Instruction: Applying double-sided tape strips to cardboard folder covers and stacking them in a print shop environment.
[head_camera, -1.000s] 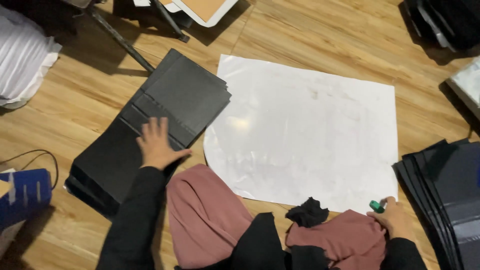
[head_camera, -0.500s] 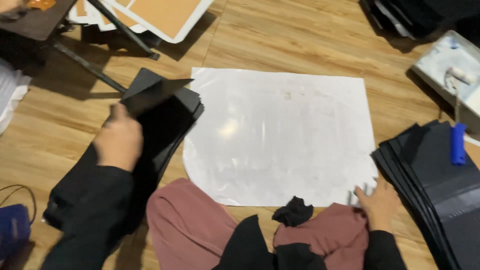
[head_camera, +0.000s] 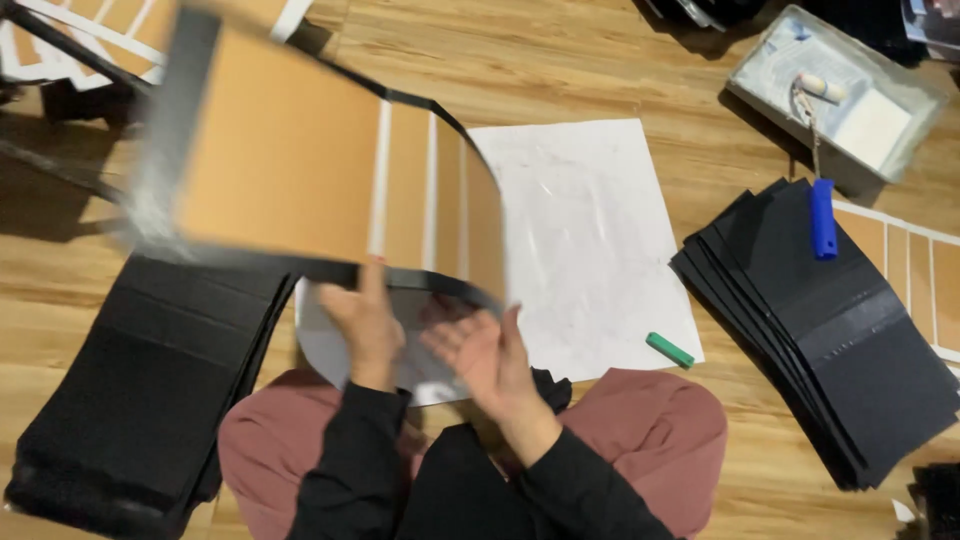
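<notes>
My left hand grips the near edge of a large folded cover board, brown on the inside with white strips and black edging. The board is lifted in the air and blurred, tilted over the white sheet on the floor. Open under the board's near edge is my right hand, palm up, fingers spread, at or just below the board. A green marker lies at the sheet's near right corner. My knees in pink trousers are at the bottom.
A stack of black boards lies on the left, another stack on the right. A blue-handled paint roller rests from a grey tray at top right. More brown boards lie at top left on the wooden floor.
My left hand has lifted a board off the left stack and swung it up over the sheet, brown side now showing. My right hand left the green marker and came under the board.
</notes>
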